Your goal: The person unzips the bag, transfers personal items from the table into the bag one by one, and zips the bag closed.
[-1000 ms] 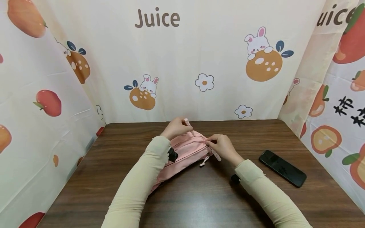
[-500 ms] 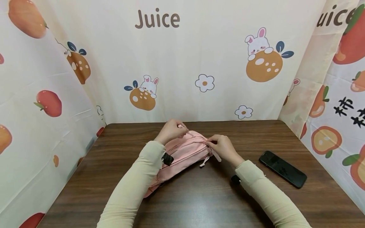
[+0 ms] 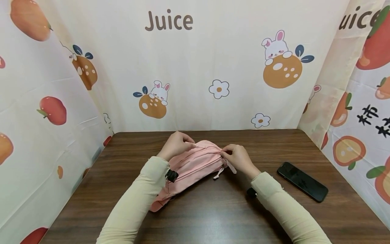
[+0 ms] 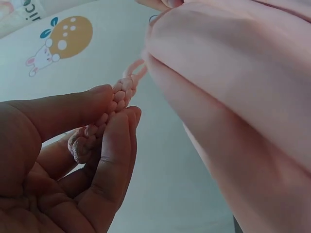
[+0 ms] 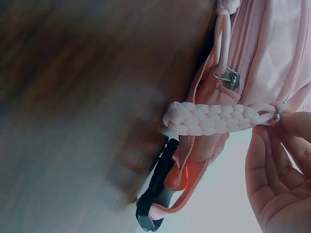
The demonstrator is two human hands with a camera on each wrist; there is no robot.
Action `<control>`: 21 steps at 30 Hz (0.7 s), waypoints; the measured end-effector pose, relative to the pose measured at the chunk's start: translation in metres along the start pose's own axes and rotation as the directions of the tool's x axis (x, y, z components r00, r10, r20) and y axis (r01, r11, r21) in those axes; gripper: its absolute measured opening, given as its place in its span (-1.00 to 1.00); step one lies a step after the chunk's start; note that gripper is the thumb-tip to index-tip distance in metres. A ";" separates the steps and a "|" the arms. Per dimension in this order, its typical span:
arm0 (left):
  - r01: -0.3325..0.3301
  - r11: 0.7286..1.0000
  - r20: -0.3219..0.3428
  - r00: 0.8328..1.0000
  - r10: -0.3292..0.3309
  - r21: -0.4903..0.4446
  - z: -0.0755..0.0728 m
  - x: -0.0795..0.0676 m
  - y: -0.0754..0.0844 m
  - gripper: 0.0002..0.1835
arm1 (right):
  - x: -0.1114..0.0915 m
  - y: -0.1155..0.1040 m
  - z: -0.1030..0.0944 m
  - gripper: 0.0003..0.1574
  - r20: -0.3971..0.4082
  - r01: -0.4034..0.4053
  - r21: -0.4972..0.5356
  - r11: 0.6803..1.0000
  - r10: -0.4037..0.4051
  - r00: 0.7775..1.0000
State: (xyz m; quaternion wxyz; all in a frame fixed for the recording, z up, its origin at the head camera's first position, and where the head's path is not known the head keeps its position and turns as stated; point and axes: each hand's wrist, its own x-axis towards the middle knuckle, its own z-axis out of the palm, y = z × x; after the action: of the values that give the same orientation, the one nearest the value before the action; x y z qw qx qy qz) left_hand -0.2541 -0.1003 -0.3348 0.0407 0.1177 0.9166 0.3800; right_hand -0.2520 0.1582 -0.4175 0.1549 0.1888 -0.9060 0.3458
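A pink waist bag lies slantwise on the wooden table, between both hands. At its upper edge my left hand pinches a braided zipper pull between thumb and fingers; the pull's cord loop runs taut to the bag. My right hand grips the fabric at the bag's right end, by the base of another braided pull, which hangs free of the fingers. A second zipper slider with a cord sits beside it. The slider of the left pull is hidden.
A black phone lies on the table to the right of the right forearm. A black buckle hangs on the bag's pink strap. Printed curtains stand behind the table and along both sides.
My left hand has moved left and slightly toward me along the bag's top, drawing the zipper pull with it. More of the bag's left end shows. My right hand has stayed in place.
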 end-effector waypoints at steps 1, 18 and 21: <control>0.001 1.000 0.000 1.000 -0.001 -0.003 0.000 -0.001 -0.002 -0.89 | 0.000 0.000 0.000 -0.94 -0.001 0.000 -0.001 1.000 0.000 1.000; -0.006 0.997 0.051 0.999 0.010 -0.079 -0.012 -0.021 -0.024 -0.89 | 0.000 0.002 -0.001 -0.94 0.002 0.023 -0.009 1.000 -0.023 1.000; -0.016 0.997 0.051 0.998 0.020 -0.071 -0.014 -0.025 -0.028 -0.88 | 0.000 0.003 0.000 -0.93 0.002 0.026 -0.008 1.000 -0.026 1.000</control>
State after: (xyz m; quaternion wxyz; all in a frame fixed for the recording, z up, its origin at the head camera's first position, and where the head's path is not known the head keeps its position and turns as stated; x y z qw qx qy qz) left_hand -0.2376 -0.1351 -0.3453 0.0650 0.1343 0.9002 0.4091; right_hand -0.2535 0.1601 -0.4186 0.1591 0.2001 -0.9050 0.3401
